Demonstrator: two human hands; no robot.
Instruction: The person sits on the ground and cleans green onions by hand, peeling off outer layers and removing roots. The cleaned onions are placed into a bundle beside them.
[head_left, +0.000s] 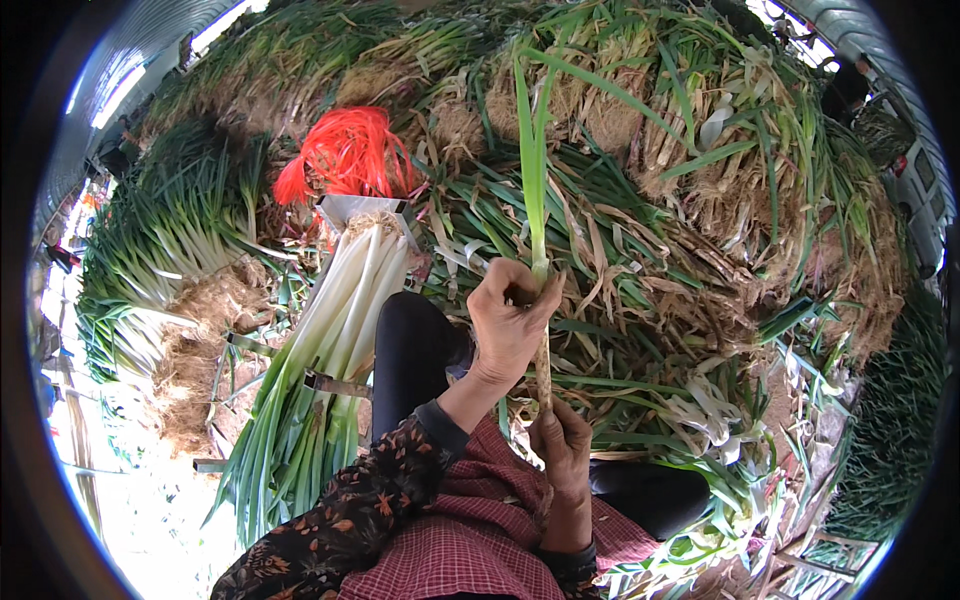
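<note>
My left hand (510, 319) pinches a green onion stalk (535, 187) at the point where its green leaves begin. Lower down, my right hand (561, 439) closes around the brownish root end of the same stalk, which stands nearly upright in the view above my lap. To the left, a bundle of cleaned green onions (360, 292) lies in a metal rack (330, 384), its white shafts and roots towards the top and its leaves hanging down. Just beyond the rack's top plate sits a heap of red plastic strips (345, 154).
Loose, untrimmed onions and dry leaves (637, 300) spread in front and to the right. More piles of onions (675, 97) stand along the back. Whitish onions with roots (172, 255) lie at the left. A person (846, 86) and a vehicle (922, 187) show at the far right.
</note>
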